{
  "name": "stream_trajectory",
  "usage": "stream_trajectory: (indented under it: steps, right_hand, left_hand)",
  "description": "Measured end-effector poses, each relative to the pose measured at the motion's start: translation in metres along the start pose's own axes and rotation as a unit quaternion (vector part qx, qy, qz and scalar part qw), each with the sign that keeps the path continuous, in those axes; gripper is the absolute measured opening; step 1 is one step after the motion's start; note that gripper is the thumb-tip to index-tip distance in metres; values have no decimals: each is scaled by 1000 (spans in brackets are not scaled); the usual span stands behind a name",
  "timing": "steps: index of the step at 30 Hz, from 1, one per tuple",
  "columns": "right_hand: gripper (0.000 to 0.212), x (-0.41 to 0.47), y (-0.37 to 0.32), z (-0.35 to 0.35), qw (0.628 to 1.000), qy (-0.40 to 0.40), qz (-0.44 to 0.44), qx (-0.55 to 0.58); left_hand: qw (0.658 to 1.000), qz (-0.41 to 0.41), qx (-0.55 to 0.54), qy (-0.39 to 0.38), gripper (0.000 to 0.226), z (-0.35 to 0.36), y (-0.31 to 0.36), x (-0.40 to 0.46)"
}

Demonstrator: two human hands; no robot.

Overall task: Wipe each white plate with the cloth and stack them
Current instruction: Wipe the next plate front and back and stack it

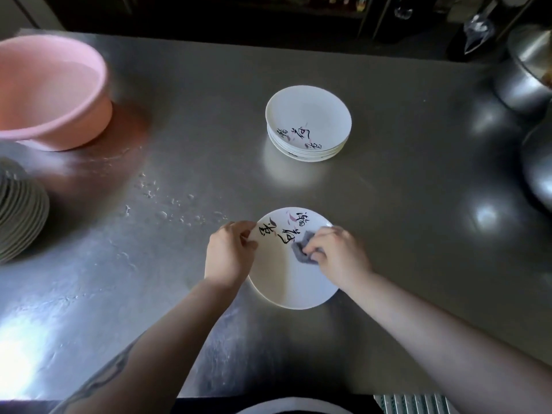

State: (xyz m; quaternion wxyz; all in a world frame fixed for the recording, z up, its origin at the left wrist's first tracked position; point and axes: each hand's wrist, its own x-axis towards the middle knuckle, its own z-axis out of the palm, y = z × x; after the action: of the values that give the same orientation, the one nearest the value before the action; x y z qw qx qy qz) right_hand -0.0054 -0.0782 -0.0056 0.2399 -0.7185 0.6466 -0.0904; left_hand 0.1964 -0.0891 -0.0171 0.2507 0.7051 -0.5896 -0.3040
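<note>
I've got a plate (286, 282) in front of me near the table's (403, 174) front edge, and my left hand (230, 255) pinches its left rim to steady it, fingers curled over the edge. My right hand (334, 255) is bunched around the grey cloth (300, 252), pressing it onto the plate's right side, just beside the black lettering. So this one is mid-wipe, by my reckoning. Farther back, well apart from my hands, sits the stack (307, 127) of white plates with the same lettering, several deep; I take those as the finished ones. Off at the left edge there's another pile (21, 216) of ribbed dishes, with a pink basin (50, 91) behind it, and water drops (167, 210) are scattered between that side and my plate. Whether that left pile is still waiting for the cloth I can't tell for sure, but it looks likely, so I'd say plenty remains. This plate needs finishing, then it goes onto the stack.
</note>
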Motion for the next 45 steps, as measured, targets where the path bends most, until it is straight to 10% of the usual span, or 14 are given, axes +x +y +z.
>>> stream_trajectory:
  steps: [33, 38, 45]
  right_hand:
    - [13, 49, -20, -14, 997, -14, -59, -56]
    - [11, 45, -3, -19, 998, 6, -31, -62]
    - [11, 54, -19, -11, 997, -11, -57, -48]
  left_hand:
    - [962, 17, 196, -187, 11, -5, 40, 55]
    - [925, -51, 198, -321, 22, -20, 14, 55]
    - [966, -21, 178, -188, 28, -11, 27, 60]
